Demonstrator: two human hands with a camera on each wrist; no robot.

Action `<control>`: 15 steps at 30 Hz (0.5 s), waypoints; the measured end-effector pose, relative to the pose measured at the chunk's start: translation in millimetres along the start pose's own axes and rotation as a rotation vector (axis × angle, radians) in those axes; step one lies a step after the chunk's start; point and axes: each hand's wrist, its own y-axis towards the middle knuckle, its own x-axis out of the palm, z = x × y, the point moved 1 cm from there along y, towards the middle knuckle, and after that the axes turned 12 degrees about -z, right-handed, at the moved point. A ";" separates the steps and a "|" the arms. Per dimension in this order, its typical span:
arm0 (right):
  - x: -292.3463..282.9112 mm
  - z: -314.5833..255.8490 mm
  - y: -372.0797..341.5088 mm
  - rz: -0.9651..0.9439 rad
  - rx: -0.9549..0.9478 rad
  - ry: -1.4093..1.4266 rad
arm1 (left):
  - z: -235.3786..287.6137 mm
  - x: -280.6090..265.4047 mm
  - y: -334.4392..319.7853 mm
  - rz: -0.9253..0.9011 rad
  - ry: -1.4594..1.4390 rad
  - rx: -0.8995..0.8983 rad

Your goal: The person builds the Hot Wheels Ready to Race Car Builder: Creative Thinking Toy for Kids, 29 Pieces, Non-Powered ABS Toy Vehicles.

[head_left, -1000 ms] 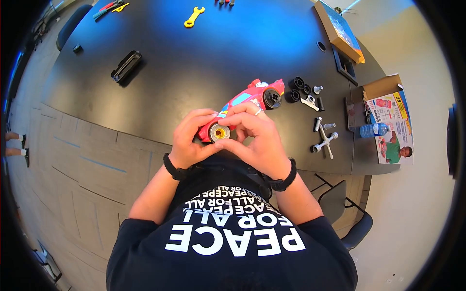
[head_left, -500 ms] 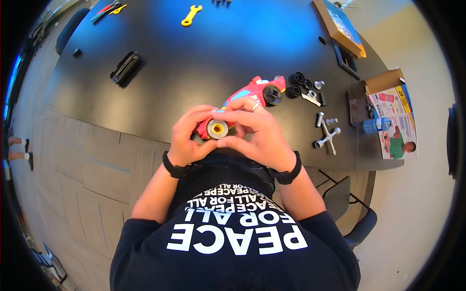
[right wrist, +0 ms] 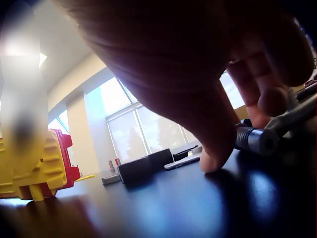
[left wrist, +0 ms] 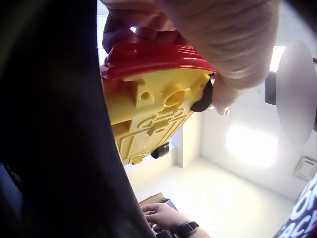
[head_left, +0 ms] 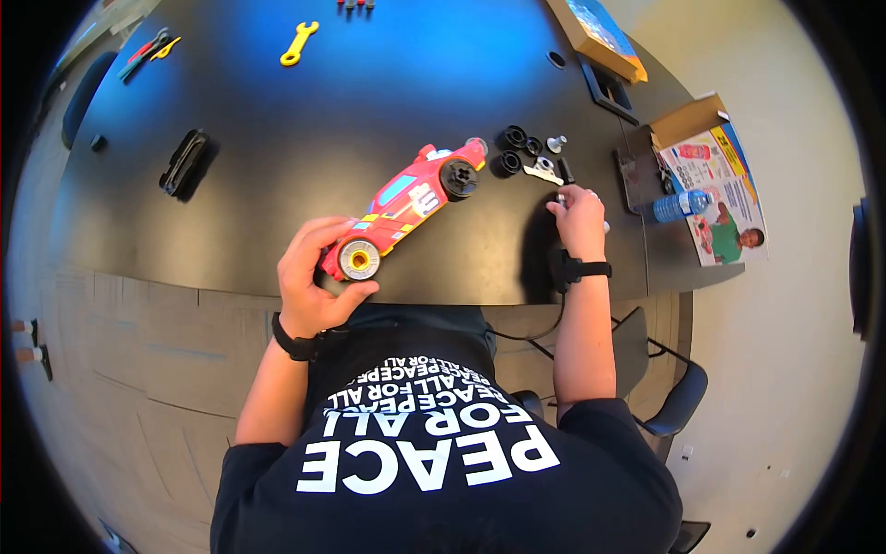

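A red toy race car [head_left: 406, 198] with a yellow underside lies on its side at the table's front. My left hand [head_left: 314, 277] holds its near end, thumb and fingers around the wheel [head_left: 359, 259] with a grey face and yellow hub. Toward its far end sits a black wheel [head_left: 459, 179]. In the left wrist view the yellow underside [left wrist: 153, 114] faces the camera. My right hand [head_left: 581, 222] is down on the table at the right, pinching a ridged grey bolt [right wrist: 256, 140] beside the grey cross-shaped wrench [right wrist: 297, 116], which the hand mostly hides in the head view.
Loose black wheels [head_left: 508, 162], another grey bolt [head_left: 556, 144] and a white part [head_left: 544, 170] lie beyond my right hand. Further right are a water bottle [head_left: 681, 205] and an open toy box [head_left: 729, 212]. A yellow wrench [head_left: 299, 44] and black case [head_left: 188, 164] lie farther back.
My right hand has left the car's wheel and moved right to the grey parts. My left hand still holds the car, now shifted left in view, with its side more exposed.
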 end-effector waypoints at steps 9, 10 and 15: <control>-63.8 -166.0 -58.9 -0.259 -0.566 1.100 | 0.8 6.9 1.4 0.031 0.117 -0.038; -65.3 -185.2 -65.7 -0.261 -0.708 1.030 | 5.3 7.1 4.6 0.037 0.114 -0.048; -57.1 -238.9 -77.5 -0.340 -0.931 0.934 | 3.0 7.1 4.2 0.032 0.114 -0.035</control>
